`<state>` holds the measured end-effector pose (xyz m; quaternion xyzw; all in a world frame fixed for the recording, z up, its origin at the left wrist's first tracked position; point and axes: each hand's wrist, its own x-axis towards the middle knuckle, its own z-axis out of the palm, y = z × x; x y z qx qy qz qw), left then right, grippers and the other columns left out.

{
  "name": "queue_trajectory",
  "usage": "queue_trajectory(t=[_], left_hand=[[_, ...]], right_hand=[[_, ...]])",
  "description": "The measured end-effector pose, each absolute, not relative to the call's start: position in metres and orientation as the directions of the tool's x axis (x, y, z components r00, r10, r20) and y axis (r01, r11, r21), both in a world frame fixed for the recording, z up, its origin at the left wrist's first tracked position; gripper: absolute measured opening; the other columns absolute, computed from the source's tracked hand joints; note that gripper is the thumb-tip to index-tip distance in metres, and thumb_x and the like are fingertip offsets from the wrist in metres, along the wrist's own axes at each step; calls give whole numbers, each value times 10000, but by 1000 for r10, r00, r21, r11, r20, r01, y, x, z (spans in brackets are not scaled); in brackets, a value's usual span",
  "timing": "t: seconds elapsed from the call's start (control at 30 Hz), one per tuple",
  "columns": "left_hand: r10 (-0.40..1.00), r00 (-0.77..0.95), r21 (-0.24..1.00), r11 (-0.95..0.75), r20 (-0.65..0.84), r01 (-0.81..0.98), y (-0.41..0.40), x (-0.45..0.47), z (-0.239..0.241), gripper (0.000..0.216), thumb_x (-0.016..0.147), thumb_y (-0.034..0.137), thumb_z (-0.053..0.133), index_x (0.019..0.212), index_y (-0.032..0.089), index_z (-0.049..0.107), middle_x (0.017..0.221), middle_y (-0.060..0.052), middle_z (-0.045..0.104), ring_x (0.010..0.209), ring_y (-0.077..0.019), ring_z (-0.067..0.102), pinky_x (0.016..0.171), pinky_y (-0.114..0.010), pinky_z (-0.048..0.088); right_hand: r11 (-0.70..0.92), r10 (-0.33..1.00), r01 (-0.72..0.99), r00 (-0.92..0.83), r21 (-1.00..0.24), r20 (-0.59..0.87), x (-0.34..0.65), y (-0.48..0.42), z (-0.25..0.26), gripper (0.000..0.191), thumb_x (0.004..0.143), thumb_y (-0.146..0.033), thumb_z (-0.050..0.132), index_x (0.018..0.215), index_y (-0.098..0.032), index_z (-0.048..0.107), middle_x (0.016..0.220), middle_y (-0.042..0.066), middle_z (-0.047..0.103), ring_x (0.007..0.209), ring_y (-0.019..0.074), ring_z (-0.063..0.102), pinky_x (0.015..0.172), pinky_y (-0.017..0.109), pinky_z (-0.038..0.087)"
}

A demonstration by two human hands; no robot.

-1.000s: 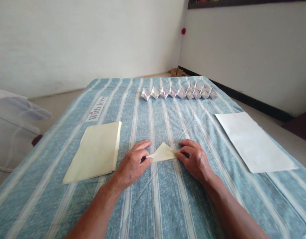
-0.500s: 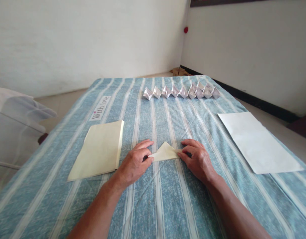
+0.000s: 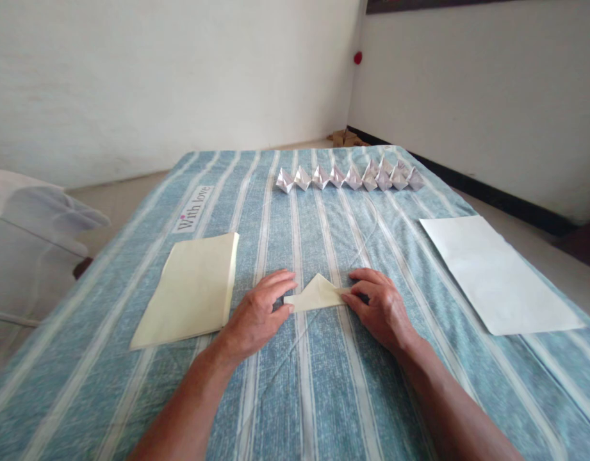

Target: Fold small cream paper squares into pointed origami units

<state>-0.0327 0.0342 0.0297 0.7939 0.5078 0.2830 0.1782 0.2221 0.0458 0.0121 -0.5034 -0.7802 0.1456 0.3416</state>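
Observation:
A small folded paper (image 3: 316, 296), pale yellow with a triangular peak above a flat band, lies on the striped cloth between my hands. My right hand (image 3: 378, 301) pinches its right end between thumb and forefinger. At the left end, my left hand (image 3: 261, 310) has its fingers apart from the thumb. The left thumb tip rests at the paper's lower left corner, and the forefinger is clear of it.
A stack of pale yellow sheets (image 3: 189, 288) lies to the left, below a "With love" label (image 3: 193, 209). White sheets (image 3: 499, 275) lie at the right. Several folded paper boats (image 3: 320, 177) stand in a row towards the far edge of the striped tablecloth (image 3: 275, 410).
My left forefinger and thumb have come apart, letting go of the paper's left end, which now shows. My right hand keeps its pinch in the same place.

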Motion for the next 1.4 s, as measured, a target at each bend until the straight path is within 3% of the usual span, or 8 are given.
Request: queue_trajectory(t=[0.1, 0.4, 0.7, 0.87, 1.1, 1.4], left_hand=[[905, 346, 552, -425, 247, 718, 33, -34, 31, 350, 791, 104, 530, 1105, 171, 670, 1286, -117, 638, 1269, -270, 537, 1073, -499, 431], [864, 428, 459, -504, 266, 732, 31, -33, 34, 319, 799, 4, 481, 924, 183, 714, 1296, -129, 615, 1289, -280, 512, 1041, -512, 453], [787, 516, 182, -592, 338, 785, 22, -16, 42, 338, 775, -81, 401, 863, 109, 666, 1288, -181, 569, 1302, -325, 463, 1026, -502, 481], [768, 520, 83, -586, 373, 806, 17, -1, 50, 318, 776, -95, 424, 895, 81, 662, 1160, -190, 609, 1183, -328, 519, 971, -492, 513], [814, 526, 92, -560, 245, 823, 15, 10, 56, 123, 840, 30, 597, 792, 139, 625, 884, -83, 626, 877, -257, 557, 750, -428, 540], [855, 494, 100, -512, 157, 853, 13, 10, 55, 169, 855, 3, 551, 823, 148, 630, 881, -64, 624, 846, -233, 559, 741, -388, 519]], right_hand=[[451, 885, 684, -258, -573, 389, 222, 45, 13, 148, 828, -173, 691, 686, -205, 669, 1070, 65, 691, 1049, 248, 619, 963, 454, 444], [449, 885, 687, -253, -572, 390, 221, 45, 14, 153, 820, -155, 696, 679, -206, 670, 1070, 63, 696, 1046, 250, 621, 944, 446, 449], [441, 887, 689, -237, -575, 397, 218, 45, 16, 140, 787, -119, 718, 677, -195, 677, 1059, 73, 705, 1036, 254, 627, 921, 441, 457], [444, 885, 687, -235, -575, 402, 218, 45, 17, 137, 785, -119, 723, 677, -192, 683, 1058, 74, 704, 1029, 249, 629, 915, 437, 461], [443, 885, 686, -233, -577, 403, 218, 46, 16, 142, 789, -125, 727, 672, -191, 680, 1048, 72, 704, 1030, 245, 626, 918, 432, 459], [438, 889, 688, -232, -579, 396, 217, 45, 18, 134, 786, -128, 727, 679, -195, 681, 1053, 69, 702, 1030, 244, 625, 926, 429, 458]])
